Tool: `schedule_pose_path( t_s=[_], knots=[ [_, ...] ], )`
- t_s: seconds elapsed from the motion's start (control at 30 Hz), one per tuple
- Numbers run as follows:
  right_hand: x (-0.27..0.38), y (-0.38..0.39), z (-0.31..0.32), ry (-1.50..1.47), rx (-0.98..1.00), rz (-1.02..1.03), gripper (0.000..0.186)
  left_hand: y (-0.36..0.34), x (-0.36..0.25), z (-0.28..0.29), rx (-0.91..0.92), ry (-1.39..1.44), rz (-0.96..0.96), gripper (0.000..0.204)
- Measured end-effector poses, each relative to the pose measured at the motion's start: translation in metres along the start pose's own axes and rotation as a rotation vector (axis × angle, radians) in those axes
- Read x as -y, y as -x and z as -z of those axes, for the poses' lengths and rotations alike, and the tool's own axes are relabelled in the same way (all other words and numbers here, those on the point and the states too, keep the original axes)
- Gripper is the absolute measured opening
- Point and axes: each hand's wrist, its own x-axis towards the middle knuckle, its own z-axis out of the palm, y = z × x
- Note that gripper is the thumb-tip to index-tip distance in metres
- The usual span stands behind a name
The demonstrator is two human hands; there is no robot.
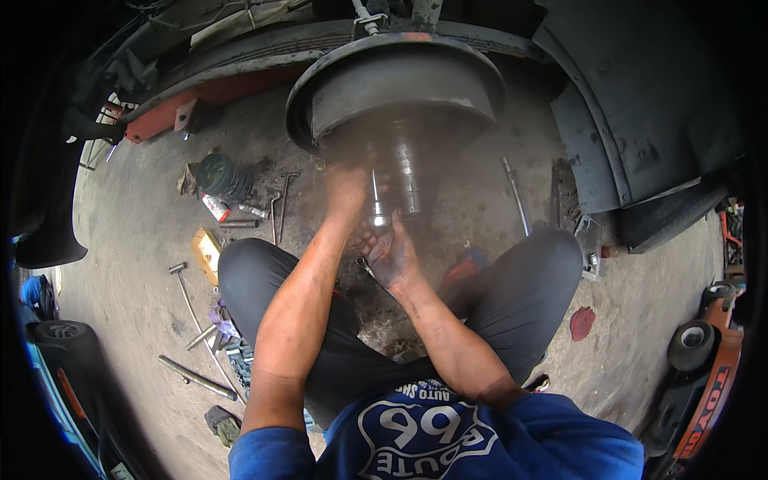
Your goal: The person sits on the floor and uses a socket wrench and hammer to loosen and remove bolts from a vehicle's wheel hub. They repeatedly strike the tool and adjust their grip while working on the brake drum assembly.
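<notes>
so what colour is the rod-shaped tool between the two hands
Shiny silver; the rod-shaped tool shows best in the head view.

The person wears a blue T-shirt (532, 436) with short sleeves (272, 454). On its front there is a white print (424, 436), which has a shield-shaped outline with lettering. The trousers (532, 276) are dark grey and look plain. Both forearms (296, 316) are bare, and so are the left hand (346, 190) and the right hand (394, 258), which looks smudged.

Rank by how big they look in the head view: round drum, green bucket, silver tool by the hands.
Largest to smallest:
1. Round drum
2. Green bucket
3. Silver tool
</notes>
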Motion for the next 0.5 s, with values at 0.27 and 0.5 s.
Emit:
schedule_pose_path(
  t_s=[0.27,0.5],
  knots=[
    [0.008,0.001,-0.01,0.065,-0.108,0.047,0.049,-0.002,0.001,-0.003,-0.018,-0.032,-0.038,0.032],
    [-0.002,0.007,-0.004,0.112,-0.068,0.071,0.041,-0.004,0.003,-0.003,0.003,0.019,-0.019,0.034]
  ],
)
